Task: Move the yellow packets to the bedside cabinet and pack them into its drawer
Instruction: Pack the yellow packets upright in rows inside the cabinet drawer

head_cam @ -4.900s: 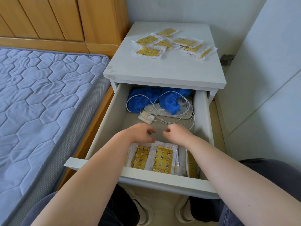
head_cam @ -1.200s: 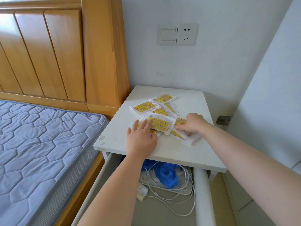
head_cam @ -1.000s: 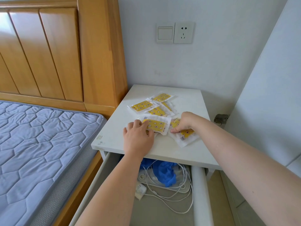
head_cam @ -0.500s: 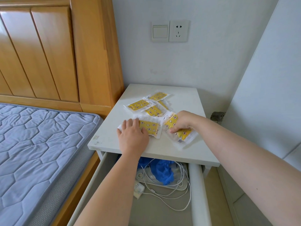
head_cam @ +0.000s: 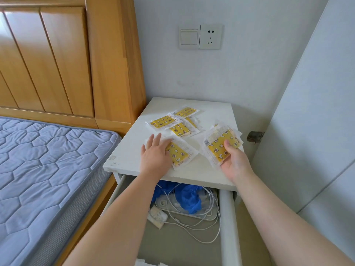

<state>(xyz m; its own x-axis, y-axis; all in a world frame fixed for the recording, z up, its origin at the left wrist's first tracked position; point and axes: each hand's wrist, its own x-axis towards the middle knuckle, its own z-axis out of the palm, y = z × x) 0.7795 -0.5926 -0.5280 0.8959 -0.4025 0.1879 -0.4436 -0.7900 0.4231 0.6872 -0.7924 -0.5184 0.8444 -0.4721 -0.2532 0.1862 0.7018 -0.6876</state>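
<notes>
Several yellow packets (head_cam: 173, 122) are lying overlapped at the back of the bedside cabinet (head_cam: 126, 162) top, their count hard to tell. One packet (head_cam: 181, 153) is sitting nearer the cabinet's front edge, half hidden under the left hand (head_cam: 155, 157), whose straight fingers are pressing flat on it. The right hand (head_cam: 233, 163) is gripping a small stack (head_cam: 221, 144) over the cabinet's right side, thumb curled across it. Under the cabinet top, the open drawer (head_cam: 227, 217) is running off-frame.

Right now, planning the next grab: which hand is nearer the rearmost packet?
Left. The left hand presses a packet in front of the rearmost packet; the right hand, holding a stack, is farther right.
</notes>
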